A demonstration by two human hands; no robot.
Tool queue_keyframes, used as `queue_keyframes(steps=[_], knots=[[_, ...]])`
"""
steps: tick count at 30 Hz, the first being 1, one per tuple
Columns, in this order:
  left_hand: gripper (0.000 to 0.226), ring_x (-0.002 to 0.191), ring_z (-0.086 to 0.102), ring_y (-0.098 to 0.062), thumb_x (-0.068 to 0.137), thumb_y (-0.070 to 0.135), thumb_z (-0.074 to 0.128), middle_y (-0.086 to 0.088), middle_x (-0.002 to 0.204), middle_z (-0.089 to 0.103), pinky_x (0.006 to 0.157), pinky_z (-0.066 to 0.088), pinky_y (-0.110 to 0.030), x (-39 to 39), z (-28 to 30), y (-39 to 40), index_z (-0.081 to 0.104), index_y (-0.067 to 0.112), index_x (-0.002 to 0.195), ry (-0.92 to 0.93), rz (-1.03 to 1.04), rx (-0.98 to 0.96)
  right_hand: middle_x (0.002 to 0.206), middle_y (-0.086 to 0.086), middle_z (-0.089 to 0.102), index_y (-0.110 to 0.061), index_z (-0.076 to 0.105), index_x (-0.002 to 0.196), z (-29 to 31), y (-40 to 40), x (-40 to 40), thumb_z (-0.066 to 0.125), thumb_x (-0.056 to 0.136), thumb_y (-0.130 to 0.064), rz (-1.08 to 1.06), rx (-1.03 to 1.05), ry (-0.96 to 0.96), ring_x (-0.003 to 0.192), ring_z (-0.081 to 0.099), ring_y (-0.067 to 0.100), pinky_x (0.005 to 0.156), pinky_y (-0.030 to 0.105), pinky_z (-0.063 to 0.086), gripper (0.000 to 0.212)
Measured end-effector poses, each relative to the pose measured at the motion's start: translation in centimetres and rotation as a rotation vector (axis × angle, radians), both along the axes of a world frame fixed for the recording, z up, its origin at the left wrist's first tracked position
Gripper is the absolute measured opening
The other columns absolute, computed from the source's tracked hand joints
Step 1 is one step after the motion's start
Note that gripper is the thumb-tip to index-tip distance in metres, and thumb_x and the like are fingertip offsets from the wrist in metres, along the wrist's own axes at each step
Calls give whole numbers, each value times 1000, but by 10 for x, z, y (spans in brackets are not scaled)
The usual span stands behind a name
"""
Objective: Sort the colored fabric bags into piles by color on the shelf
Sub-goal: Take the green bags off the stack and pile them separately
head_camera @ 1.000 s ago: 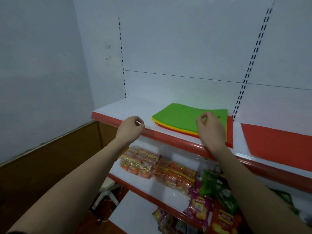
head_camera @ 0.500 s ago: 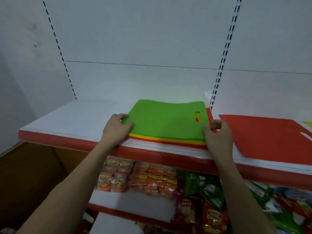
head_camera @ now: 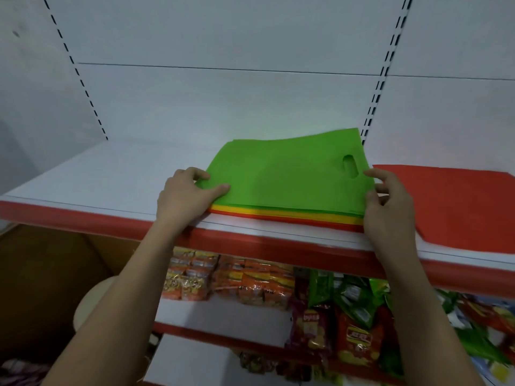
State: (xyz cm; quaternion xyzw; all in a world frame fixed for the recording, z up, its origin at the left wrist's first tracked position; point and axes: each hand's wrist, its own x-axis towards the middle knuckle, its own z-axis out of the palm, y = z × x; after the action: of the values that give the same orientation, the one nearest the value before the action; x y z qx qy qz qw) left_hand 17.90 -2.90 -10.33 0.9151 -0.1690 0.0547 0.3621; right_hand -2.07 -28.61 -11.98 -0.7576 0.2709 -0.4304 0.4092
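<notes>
Head view looks down on a white shelf [head_camera: 83,176] with a red front lip, where a flat stack of fabric bags [head_camera: 284,215] lies near the edge: bright green bag [head_camera: 278,176] on top with an oval handle cut-out, thin yellow and red edges showing beneath. Left hand [head_camera: 186,196] pinches the green bag's left corner, thumb on top, fingers curled under. Right hand [head_camera: 390,201] touches the stack's right edge, fingers bent and slightly spread. Just to the right lies a separate red bag [head_camera: 451,204], flat on the shelf.
</notes>
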Motion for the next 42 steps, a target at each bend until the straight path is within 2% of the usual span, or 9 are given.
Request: queue_keyframes(steps=[4, 10, 14, 21, 26, 29, 31, 34, 42], knots=[[71, 108, 60, -27, 51, 80, 63, -5, 117, 63, 95, 48, -48, 4, 0, 1, 65, 24, 94, 68, -32, -68, 112, 0, 53, -27, 64, 118, 1, 3, -1, 42, 95, 5, 16, -86, 12, 80, 47, 8, 73, 29, 38, 45], [50, 133, 35, -31, 82, 52, 71, -9, 140, 45, 107, 36, -47, 0, 4, 1, 62, 22, 122, 0, -39, -11, 113, 4, 54, -16, 69, 116, 13, 15, -1, 42, 87, 15, -44, -210, 50, 102, 46, 21, 93, 37, 39, 50], [34, 130, 34, -33, 85, 44, 70, -9, 129, 48, 103, 33, -45, -8, 24, 4, 65, 25, 112, -3, -4, 32, 109, 10, 60, -14, 71, 112, 33, 26, -6, 43, 81, 18, -73, -293, 52, 97, 52, 25, 87, 40, 42, 53], [21, 71, 55, -22, 89, 4, 66, -9, 81, 60, 57, 41, -28, -30, 66, 28, 51, 14, 78, 291, -239, -508, 108, 12, 60, -13, 66, 120, 68, 64, -47, 33, 83, 13, 27, 61, 0, 64, 48, 12, 47, 16, 34, 55], [29, 73, 60, -22, 89, -5, 62, -14, 93, 63, 65, 50, -30, -66, 69, 35, 55, 11, 112, 279, -343, -555, 110, 14, 61, -1, 64, 122, 81, 97, -99, 28, 80, 20, -23, 75, 52, 66, 57, 20, 53, 23, 49, 59], [54, 90, 58, -23, 86, -11, 58, -16, 111, 60, 78, 48, -32, -94, 66, 33, 50, 11, 134, 259, -438, -540, 116, 14, 62, -8, 63, 123, 87, 105, -132, 30, 82, 16, -49, 147, 8, 70, 57, 24, 67, 48, 56, 58], [69, 94, 56, -23, 83, -14, 56, -13, 118, 58, 82, 47, -33, -115, 67, 28, 45, 20, 143, 244, -507, -525, 116, 11, 63, -8, 61, 127, 92, 107, -158, 40, 88, 9, -88, 143, 2, 78, 56, 21, 70, 41, 54, 48], [75, 95, 55, -21, 85, -18, 49, -8, 128, 57, 81, 46, -31, -145, 71, 14, 46, 27, 144, 351, -630, -554, 110, 4, 62, -7, 59, 131, 97, 107, -202, 49, 90, 6, -129, 100, 27, 77, 54, 16, 64, 24, 44, 44], [60, 124, 45, -17, 87, -21, 41, -3, 141, 45, 101, 39, -23, -265, 73, -58, 51, 7, 140, 521, -809, -472, 119, 5, 52, -8, 53, 136, 96, 79, -340, 43, 95, 9, -251, 180, 9, 108, 57, 45, 84, 55, 55, 45]])
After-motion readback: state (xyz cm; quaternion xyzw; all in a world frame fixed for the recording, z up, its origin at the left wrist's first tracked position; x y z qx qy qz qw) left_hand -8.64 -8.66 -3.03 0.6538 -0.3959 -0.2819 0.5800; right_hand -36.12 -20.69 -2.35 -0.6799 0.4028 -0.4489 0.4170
